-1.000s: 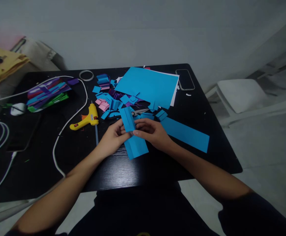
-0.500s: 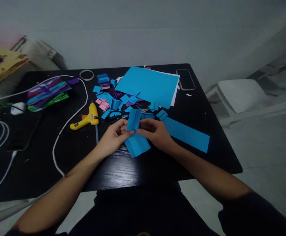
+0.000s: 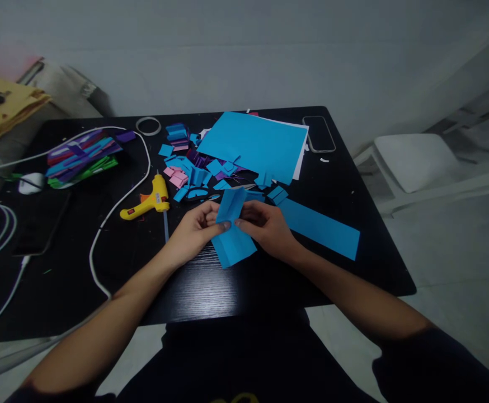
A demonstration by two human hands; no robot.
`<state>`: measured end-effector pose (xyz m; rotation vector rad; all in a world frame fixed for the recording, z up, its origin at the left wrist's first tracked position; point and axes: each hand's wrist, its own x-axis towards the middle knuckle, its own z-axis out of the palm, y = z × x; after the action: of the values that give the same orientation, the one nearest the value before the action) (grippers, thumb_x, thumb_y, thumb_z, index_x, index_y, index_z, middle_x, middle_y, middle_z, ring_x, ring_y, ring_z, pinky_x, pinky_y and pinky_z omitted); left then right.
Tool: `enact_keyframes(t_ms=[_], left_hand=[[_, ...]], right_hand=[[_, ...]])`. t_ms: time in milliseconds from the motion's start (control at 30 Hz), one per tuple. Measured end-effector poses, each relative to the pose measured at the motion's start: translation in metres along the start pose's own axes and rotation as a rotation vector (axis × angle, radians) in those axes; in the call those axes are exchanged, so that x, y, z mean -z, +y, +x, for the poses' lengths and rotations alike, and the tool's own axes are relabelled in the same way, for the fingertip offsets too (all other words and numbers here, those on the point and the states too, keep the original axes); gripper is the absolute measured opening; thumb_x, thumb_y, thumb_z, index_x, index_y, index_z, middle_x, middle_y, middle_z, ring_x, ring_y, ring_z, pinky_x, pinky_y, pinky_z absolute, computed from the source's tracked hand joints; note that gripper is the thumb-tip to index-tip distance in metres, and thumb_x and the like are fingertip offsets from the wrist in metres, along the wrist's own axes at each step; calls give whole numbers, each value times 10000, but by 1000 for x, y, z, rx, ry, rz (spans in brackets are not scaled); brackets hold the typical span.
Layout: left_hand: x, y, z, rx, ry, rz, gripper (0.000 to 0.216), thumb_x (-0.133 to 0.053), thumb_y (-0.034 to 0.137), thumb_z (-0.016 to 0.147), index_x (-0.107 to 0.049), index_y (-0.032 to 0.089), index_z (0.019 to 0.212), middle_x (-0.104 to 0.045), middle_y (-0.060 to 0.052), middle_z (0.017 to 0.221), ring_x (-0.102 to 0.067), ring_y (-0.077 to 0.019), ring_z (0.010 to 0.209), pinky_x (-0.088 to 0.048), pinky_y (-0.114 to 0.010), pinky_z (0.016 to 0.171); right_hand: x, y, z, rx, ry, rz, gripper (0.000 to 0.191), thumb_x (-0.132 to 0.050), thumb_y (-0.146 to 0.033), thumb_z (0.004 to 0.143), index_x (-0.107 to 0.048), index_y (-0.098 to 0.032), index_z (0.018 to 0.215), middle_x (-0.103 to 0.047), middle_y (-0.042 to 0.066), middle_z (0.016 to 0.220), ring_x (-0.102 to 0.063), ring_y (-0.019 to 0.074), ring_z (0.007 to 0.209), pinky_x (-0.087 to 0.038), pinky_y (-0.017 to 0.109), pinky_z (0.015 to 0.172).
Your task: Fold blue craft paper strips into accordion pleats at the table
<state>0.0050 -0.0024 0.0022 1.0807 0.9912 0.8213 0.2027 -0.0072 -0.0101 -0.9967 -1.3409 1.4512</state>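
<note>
A person's left hand [image 3: 197, 229] and right hand [image 3: 270, 228] pinch a creased blue paper [image 3: 234, 248] between them over the near middle of a black table [image 3: 278, 285]. A blue strip [image 3: 322, 229] lies at right; at left, a white cable [image 3: 93, 246] curves around a yellow glue gun [image 3: 154, 200]. Blue, purple and pink scraps [image 3: 197, 177] crowd the space just beyond the hands, backed by a large blue sheet [image 3: 253, 143], with a phone [image 3: 319, 134] at far right.

The dark short-sleeved top [image 3: 429, 361] bears a yellow marking [image 3: 245, 397] in front.
</note>
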Motion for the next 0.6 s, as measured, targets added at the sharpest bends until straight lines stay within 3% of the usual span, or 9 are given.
enact_keyframes(t_ms=[600], left_hand=[[1,-2,0,14,-1,20,280,-823,351,792,-618,182,883,-654,29,717,-636,-149,643,-541,-288,672]], right_hand=[[-1,-1,-1,-40,-35,32,194,-762,-222,796,-740,-223,988,-768,28,975,-735,214,925,-594,394,879]])
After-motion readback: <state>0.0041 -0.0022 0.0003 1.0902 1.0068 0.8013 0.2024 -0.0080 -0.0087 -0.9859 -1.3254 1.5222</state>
